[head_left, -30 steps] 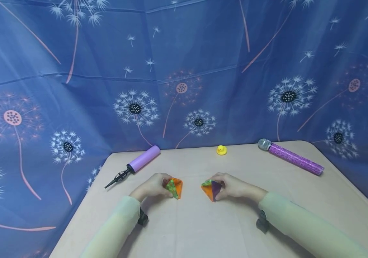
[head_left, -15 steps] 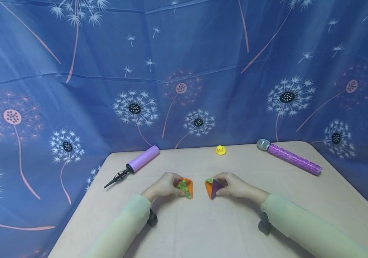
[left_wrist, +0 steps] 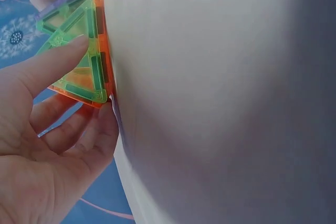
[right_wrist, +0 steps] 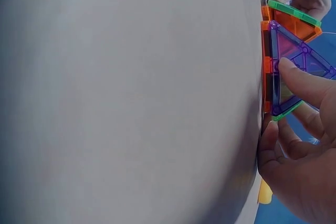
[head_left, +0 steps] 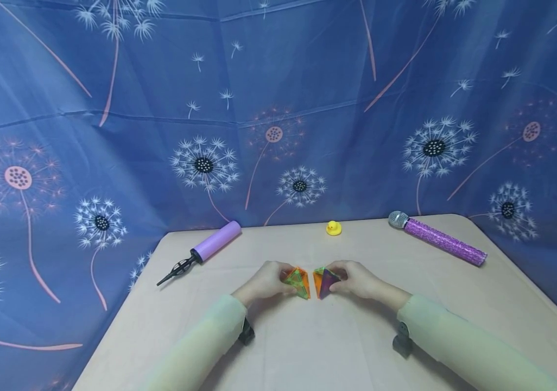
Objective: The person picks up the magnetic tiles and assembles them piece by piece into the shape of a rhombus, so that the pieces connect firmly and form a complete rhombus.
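Observation:
My left hand (head_left: 272, 279) grips a small pyramid of see-through magnetic tiles, the green and orange pyramid (head_left: 298, 283). In the left wrist view the thumb lies on a green triangular tile (left_wrist: 84, 80), with the fingers under the piece. Opposite it, my right hand (head_left: 356, 279) holds a second pyramid, the purple, orange and green pyramid (head_left: 327, 284). The right wrist view shows that thumb on a purple triangular tile (right_wrist: 294, 51). Orange sides of the two pyramids face each other across a narrow gap in the head view.
A purple hand pump (head_left: 217, 242) with a black nozzle lies at the table's back left. The yellow rubber duck (head_left: 334, 228) sits near the back edge. At the back right is a glittery purple toy microphone (head_left: 444, 240). A blue dandelion-print cloth (head_left: 356, 141) hangs behind the table.
My left hand has moved right with its pyramid, closing most of the gap to the other one. The right hand has stayed nearly in place, its pyramid turned slightly.

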